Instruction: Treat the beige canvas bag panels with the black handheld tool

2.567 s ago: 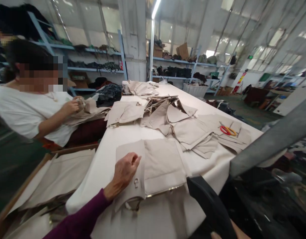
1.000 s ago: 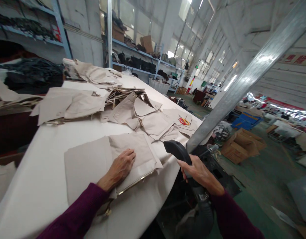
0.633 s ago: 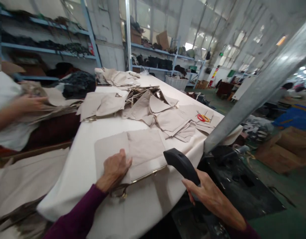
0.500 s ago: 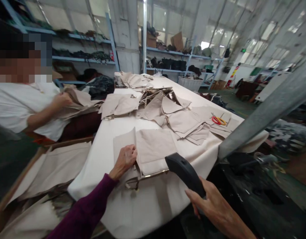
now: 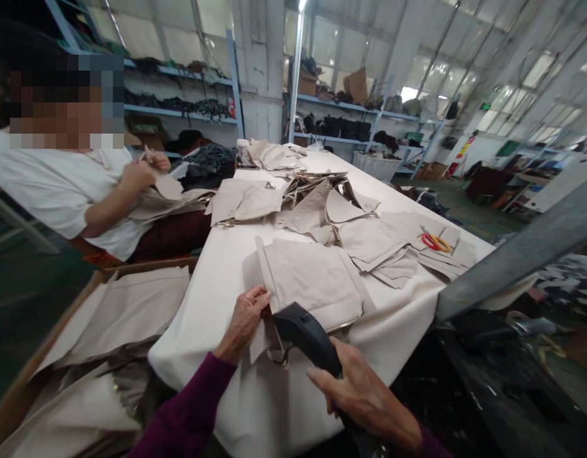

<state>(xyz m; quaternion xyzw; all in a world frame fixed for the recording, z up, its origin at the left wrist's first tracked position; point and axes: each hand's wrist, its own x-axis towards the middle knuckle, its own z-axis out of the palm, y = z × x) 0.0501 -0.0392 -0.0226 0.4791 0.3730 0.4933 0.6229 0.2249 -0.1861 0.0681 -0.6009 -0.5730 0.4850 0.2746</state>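
Note:
A beige fabric piece with a metal zipper edge (image 5: 317, 280) lies on the white padded table (image 5: 226, 254) in front of me. My left hand (image 5: 244, 318) pinches the folded left flap of this piece, fingers closed on the cloth. My right hand (image 5: 364, 397) is wrapped round the black handle of an iron (image 5: 305, 334), whose front end sits at the near left corner of the fabric piece.
More beige cut pieces (image 5: 331, 216) are heaped across the table, with red and yellow scissors (image 5: 435, 242) at the right. A person in a white top (image 5: 59, 184) sits at the left handling fabric. A wooden crate of beige pieces (image 5: 116, 318) stands below. A grey metal post (image 5: 522, 254) slants at right.
My right hand has brought the iron left and forward onto the fabric's near corner. My left hand has folded the left flap over and holds its edge. The view swung back left.

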